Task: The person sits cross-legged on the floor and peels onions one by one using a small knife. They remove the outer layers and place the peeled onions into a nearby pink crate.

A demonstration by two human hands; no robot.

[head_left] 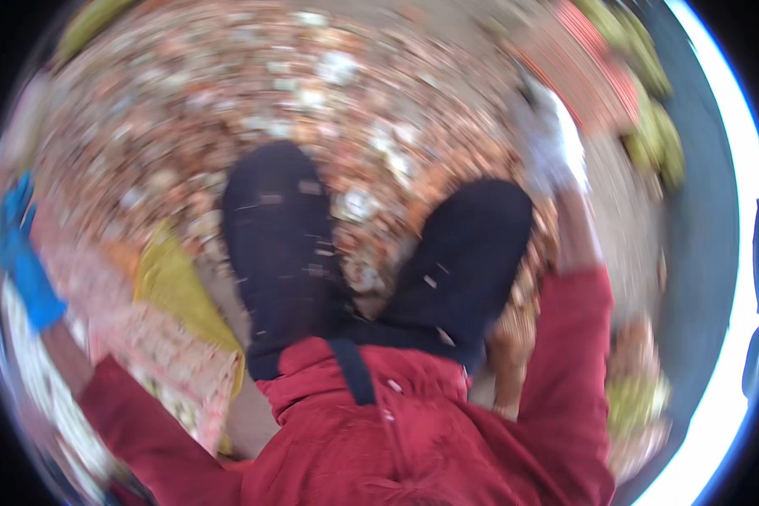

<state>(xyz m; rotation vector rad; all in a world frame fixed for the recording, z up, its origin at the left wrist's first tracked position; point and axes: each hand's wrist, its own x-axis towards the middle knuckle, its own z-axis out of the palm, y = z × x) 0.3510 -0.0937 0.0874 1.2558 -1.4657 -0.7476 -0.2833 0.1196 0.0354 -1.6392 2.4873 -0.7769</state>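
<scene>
My left hand [28, 256], in a blue glove, reaches out at the far left with its fingers apart, beside a pink patterned cloth [183, 354]. In a white glove, my right hand [550, 139] is at the upper right, close to a red-striped object [582, 69] that is too blurred to name. A dark thing shows near the right fingertips; whether it is held cannot be told. In front of me and between my dark-clad knees spreads a heap of small brown and whitish pieces [354, 202], blurred by motion.
Yellow-green filled sacks [664, 139] stand along the right side. A yellow cloth or sack [183, 303] lies to the left of my legs. Another yellow-green sack [92, 28] is at the top left. More pieces and a pale green bundle [639, 401] lie at the lower right.
</scene>
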